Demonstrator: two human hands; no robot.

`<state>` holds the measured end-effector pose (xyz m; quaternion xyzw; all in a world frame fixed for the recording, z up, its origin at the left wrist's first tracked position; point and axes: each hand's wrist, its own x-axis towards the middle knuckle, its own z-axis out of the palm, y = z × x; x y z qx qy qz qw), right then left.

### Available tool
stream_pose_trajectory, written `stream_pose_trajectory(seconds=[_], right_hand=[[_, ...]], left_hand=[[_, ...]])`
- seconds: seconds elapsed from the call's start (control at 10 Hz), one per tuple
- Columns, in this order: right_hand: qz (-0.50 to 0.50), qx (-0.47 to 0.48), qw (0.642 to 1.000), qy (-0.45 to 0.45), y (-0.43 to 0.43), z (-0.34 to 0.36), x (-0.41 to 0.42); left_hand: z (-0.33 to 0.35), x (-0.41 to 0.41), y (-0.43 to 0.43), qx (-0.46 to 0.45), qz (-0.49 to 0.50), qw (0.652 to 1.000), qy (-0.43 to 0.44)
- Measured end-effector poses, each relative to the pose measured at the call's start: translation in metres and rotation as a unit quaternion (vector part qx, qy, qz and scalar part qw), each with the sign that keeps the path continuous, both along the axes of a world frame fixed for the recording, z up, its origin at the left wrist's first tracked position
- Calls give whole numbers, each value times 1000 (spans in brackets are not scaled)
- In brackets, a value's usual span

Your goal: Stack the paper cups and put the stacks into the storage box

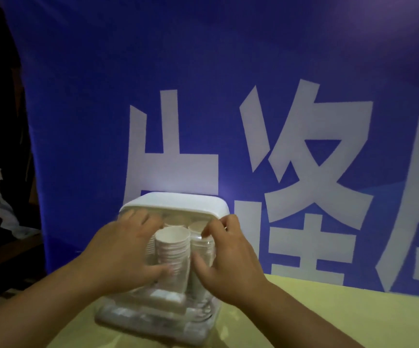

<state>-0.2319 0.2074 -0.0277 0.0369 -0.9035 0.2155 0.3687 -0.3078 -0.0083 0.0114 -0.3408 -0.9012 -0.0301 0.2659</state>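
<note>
A clear storage box [118,315] stands on the yellow table, its white lid [175,203] raised at the far side. Inside stand stacks of white paper cups: a middle stack [173,249] with its open top showing, and a right stack [202,249]. A left stack is mostly hidden under my left hand [120,252]. That hand lies over it with straight, spread fingers, and its thumb touches the middle stack. My right hand [228,259] curls its fingertips on the top rim of the right stack, thumb against the stack's side.
The box sits close to the table's [328,310] left edge. A blue banner [278,121] with large white characters hangs right behind it. Left of the table there is dark floor and dim furniture.
</note>
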Motion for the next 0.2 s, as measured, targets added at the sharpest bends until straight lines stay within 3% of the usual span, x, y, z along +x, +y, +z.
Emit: stream_pose_trajectory(seconds=[0.1,0.2], right_hand=[[28,-48,995,-78,9,26,-11],[52,-99,980,-163,15,52,-14]], left_hand=[[40,-11,14,8,-30,997,-71],[76,-13,29,37,-55,969,-239]])
